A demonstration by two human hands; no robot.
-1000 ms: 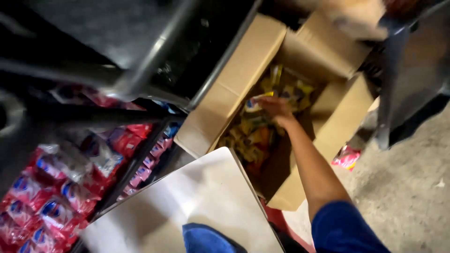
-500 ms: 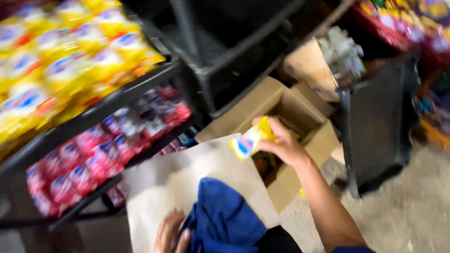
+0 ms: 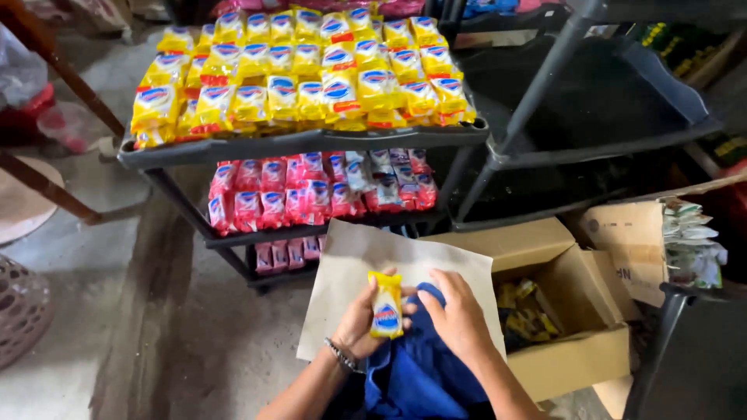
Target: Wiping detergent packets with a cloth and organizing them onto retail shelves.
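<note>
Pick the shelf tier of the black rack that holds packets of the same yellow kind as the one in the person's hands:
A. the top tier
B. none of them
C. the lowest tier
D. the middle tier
A. The yellow packet, held in the left hand with the right hand beside it, matches the yellow packets filling the rack's top tier; the middle tier carries red packets.

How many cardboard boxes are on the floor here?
2: an open cardboard box beside the right hand, holding yellow packets, and a second box behind it. Others may be hidden.
</note>
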